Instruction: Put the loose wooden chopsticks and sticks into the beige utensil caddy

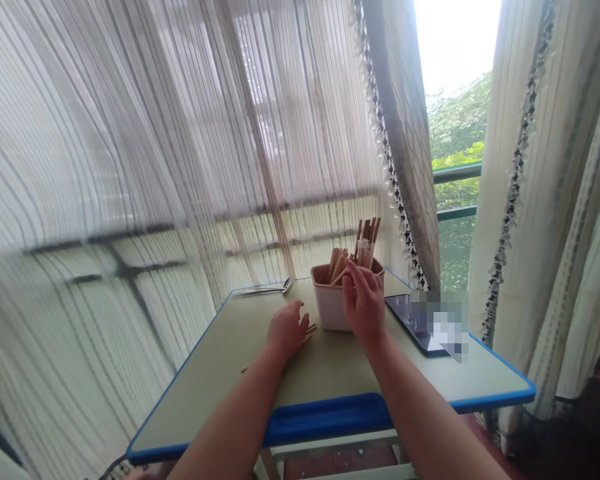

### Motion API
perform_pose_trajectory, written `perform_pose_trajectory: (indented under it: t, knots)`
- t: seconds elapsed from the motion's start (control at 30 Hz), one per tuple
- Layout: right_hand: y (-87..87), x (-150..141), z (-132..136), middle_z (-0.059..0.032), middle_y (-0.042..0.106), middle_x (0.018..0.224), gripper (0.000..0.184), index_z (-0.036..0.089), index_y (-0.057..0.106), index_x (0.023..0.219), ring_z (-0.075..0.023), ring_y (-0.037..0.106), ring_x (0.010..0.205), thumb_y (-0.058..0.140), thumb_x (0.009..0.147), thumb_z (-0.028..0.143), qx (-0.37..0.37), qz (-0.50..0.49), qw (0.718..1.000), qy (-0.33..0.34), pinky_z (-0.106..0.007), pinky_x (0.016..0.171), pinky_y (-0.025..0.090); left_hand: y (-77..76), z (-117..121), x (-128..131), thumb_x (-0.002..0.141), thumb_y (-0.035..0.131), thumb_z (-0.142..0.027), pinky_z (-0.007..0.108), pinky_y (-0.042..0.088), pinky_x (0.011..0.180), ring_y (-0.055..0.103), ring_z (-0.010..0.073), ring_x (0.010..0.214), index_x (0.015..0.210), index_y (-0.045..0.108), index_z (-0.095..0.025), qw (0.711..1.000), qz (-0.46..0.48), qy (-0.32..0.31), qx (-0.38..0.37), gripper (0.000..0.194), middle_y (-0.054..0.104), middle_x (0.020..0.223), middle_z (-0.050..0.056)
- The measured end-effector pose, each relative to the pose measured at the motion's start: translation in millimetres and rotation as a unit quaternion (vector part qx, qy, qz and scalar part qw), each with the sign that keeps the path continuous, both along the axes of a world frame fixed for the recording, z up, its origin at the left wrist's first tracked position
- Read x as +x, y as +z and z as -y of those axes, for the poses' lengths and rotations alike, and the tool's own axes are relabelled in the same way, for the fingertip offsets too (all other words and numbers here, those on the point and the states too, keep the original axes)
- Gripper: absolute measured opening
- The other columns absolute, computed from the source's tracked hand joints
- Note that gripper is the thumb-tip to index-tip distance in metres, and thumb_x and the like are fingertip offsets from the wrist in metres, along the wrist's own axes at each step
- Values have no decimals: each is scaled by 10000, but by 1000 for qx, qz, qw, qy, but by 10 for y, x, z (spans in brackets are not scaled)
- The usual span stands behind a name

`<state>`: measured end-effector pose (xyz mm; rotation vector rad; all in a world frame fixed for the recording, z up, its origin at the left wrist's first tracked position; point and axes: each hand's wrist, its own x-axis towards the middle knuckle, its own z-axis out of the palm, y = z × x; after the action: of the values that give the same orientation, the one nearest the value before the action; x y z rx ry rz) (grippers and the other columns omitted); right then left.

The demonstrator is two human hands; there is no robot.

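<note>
A white tub (330, 303) holding several wooden chopsticks (366, 243) stands near the far middle of a small blue-edged table (330, 413). My right hand (364, 303) reaches over the tub's front rim, fingers pinched together at the chopsticks. My left hand (287, 329) lies on the tabletop just left of the tub, fingers curled over a few loose chopsticks (309, 330) that poke out from under it.
A metal spoon (265, 289) lies at the table's far left edge. A dark phone or tablet (414, 320) lies right of the tub. Sheer striped curtains hang close behind and to both sides. A railing and greenery show through the gap.
</note>
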<state>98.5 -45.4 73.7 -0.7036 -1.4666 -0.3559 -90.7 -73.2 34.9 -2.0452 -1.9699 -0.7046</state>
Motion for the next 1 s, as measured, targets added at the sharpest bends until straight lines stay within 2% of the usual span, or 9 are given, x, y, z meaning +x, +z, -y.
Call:
perform_pose_trajectory:
  t: [0.13, 0.27, 0.5, 0.6, 0.73, 0.83, 1.0]
  knots:
    - [-25, 13, 9, -86, 587, 1125, 488, 234, 436, 1345, -219, 503, 992, 502, 866, 303, -72, 31, 995, -55, -394, 899, 386, -33, 8, 16, 830, 493, -345, 264, 408, 737, 588, 174, 847, 970, 611, -186, 997, -29, 14, -70, 243, 639, 951, 68]
    - [-32, 8, 68, -67, 562, 1194, 555, 270, 362, 1392, -254, 451, 1046, 503, 860, 342, -128, 63, 987, -77, -397, 876, 362, -67, 7, 27, 815, 498, -382, 260, 406, 684, 592, 182, 809, 874, 648, -193, 992, -52, 11, -117, 248, 641, 916, 69]
    - [-38, 14, 87, -57, 567, 1181, 589, 285, 298, 1418, -257, 432, 1052, 488, 864, 344, -159, 95, 981, -60, -395, 880, 319, -52, -3, 32, 844, 445, -331, 257, 408, 679, 599, 177, 808, 870, 667, -207, 991, -74, 6, -115, 255, 644, 927, 69]
    - [-30, 14, 88, -52, 608, 1090, 595, 258, 305, 1415, -243, 455, 1004, 497, 856, 326, -175, 91, 979, -47, -379, 862, 314, -46, -3, 26, 849, 442, -325, 256, 411, 695, 602, 178, 821, 863, 666, -206, 990, -76, 7, -117, 254, 647, 924, 71]
    - [-3, 17, 105, -26, 637, 947, 470, 260, 455, 1314, -222, 476, 947, 504, 849, 300, -193, 89, 976, -47, -363, 859, 300, -53, -14, 15, 850, 443, -327, 256, 413, 694, 603, 181, 826, 875, 660, -206, 990, -75, 11, -121, 249, 653, 923, 69]
    - [6, 16, 121, -18, 630, 1007, 333, 272, 576, 1168, -221, 467, 982, 514, 842, 294, -198, 93, 974, -64, -363, 879, 280, -53, -16, 17, 853, 442, -329, 256, 416, 703, 603, 182, 835, 886, 658, -205, 989, -77, 12, -123, 252, 656, 931, 70]
    - [-8, 5, 119, -26, 623, 1004, 186, 251, 647, 968, -224, 449, 995, 564, 804, 279, -192, 102, 973, -75, -357, 849, 278, -29, 4, 29, 853, 446, -331, 252, 420, 712, 603, 182, 845, 896, 661, -194, 989, -73, 18, -129, 259, 658, 942, 76]
